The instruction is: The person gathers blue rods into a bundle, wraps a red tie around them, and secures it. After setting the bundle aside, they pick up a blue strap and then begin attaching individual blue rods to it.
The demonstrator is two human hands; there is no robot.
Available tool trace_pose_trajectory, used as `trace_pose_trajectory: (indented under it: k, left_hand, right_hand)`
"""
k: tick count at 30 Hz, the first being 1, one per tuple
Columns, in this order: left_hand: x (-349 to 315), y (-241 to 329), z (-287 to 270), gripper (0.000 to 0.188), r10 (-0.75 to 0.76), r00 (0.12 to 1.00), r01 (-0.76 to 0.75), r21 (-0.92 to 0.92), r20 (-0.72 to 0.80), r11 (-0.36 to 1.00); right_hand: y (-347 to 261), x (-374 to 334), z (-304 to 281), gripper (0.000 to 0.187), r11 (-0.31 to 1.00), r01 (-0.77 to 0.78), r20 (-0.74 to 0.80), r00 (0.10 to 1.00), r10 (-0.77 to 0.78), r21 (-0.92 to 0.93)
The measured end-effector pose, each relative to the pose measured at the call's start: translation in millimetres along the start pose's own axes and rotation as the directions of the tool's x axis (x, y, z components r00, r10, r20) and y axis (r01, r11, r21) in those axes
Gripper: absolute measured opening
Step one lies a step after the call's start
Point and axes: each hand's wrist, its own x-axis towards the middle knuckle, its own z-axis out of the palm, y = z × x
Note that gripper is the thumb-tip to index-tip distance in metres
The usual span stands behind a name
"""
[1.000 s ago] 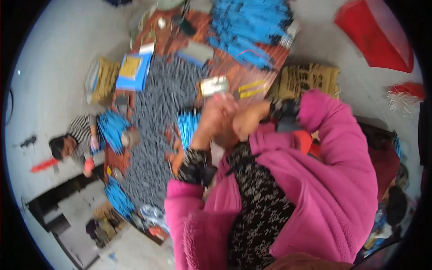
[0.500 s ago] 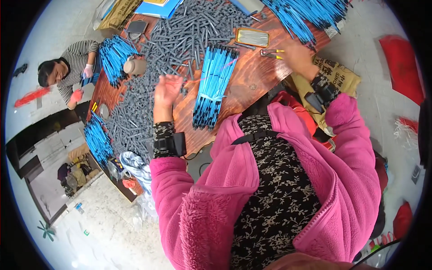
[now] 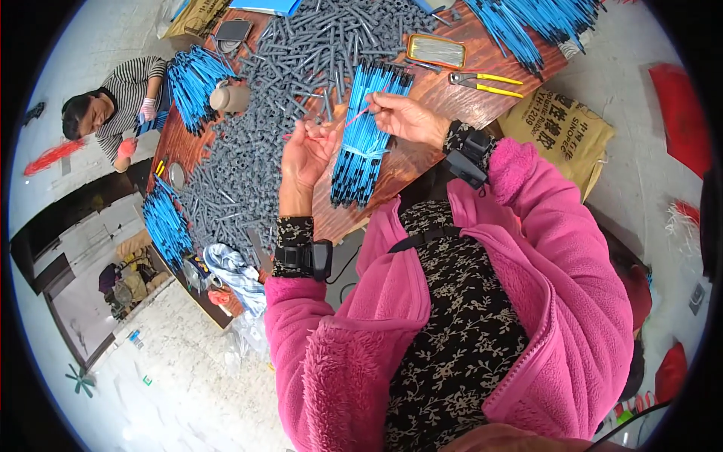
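The fingers of the left hand (image 3: 307, 151) and of the right hand (image 3: 403, 117) are pressed together, each pinching one end of a thin pink string (image 3: 350, 119) stretched between them. The string is just above the bundle of blue sticks (image 3: 365, 139), which lies on the brown desk (image 3: 444, 90). Left of the bundle is a heap of grey tubes (image 3: 256, 158). Beyond the bundle are yellow pliers (image 3: 486, 81) and a flat tin (image 3: 437, 51). Far left of the bundle, another person (image 3: 113, 105) sits at the desk.
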Motion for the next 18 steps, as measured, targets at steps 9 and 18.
trace_pose_trajectory:
  k: [9,18]
  left_hand:
    - [-43,38,-24,0.038,0.085,0.797,0.599,0.801,-0.597,0.006]
    - [17,-56,-34,0.034,0.078,0.963,0.086,0.567,-0.259,0.820]
  right_hand:
    - [8,9,-23,0.029,0.957,0.176,-0.203,0.953,-0.225,-0.232]
    - [65,-10,-6,0.030,0.893,-0.027,-0.228,0.970,-0.085,-0.449]
